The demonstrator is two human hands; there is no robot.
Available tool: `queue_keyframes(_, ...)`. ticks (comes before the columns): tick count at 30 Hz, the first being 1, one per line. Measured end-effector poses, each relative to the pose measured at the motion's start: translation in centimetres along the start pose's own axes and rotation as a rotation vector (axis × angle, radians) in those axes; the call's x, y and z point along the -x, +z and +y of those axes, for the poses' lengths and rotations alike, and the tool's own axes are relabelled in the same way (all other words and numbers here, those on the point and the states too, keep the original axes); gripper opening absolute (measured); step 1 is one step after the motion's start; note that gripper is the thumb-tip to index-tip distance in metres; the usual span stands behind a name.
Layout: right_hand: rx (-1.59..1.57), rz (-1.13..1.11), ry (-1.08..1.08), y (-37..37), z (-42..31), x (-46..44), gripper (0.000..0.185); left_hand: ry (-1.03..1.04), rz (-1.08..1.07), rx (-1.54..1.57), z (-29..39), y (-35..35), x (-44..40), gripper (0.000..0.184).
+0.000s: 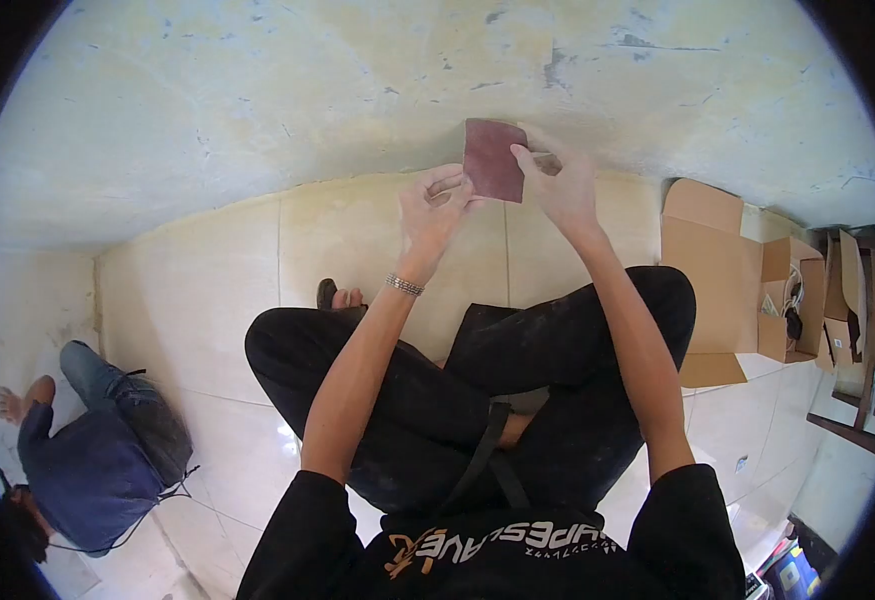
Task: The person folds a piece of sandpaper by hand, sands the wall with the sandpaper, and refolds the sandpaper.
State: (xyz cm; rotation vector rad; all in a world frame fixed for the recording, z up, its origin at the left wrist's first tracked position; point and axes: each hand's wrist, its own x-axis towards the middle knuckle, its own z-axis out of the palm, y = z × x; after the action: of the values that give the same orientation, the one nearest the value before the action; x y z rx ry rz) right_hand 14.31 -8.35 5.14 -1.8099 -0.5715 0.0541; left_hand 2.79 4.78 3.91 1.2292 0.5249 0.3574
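Note:
A dark red, roughly square sheet is held up between both hands, in front of the lower part of the pale wall. My left hand grips its lower left corner, with the fingers curled. On the other side, my right hand pinches the right edge, the thumb lying on the red face and the fingers behind it. Pale dust covers both hands. The sheet's back is hidden from view.
The patchy wall rises ahead of the tiled floor. Flattened cardboard and an open box with cables lie at right, beside a wooden frame. Another person sits at far left.

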Motion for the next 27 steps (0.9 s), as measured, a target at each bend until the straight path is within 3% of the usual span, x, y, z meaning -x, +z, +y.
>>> queue_keyframes(2, 0.053, -0.064, 0.071, -0.5, -0.8, 0.0, 0.029, -0.004, 0.009, -0.013, 0.1, -0.1, 0.0, 0.03)
queue_keyframes(13, -0.392, -0.387, 0.261, -0.9, -2.5, 0.1, 0.035, -0.03, 0.125, -0.275, -0.3, -0.6, -0.5, 0.042)
queue_keyframes(16, -0.408, -0.408, 0.282, -1.1, -2.1, 0.0, 0.039, -0.004, 0.076, -0.126, 0.6, -0.3, 0.1, 0.045)
queue_keyframes(19, -0.36, -0.443, 0.316, -1.7, -2.6, -0.2, 0.043, -0.015, -0.103, -0.074, -0.4, -0.9, -0.8, 0.051)
queue_keyframes(23, -0.286, -0.512, 0.211, -1.7, -2.6, -0.1, 0.046, -0.016, -0.135, -0.079, 0.4, -0.2, -0.2, 0.052)
queue_keyframes(27, -0.356, -0.573, 0.258, -1.0, -2.7, 0.4, 0.05, -0.024, -0.078, -0.166, 1.2, 0.6, 0.6, 0.047)
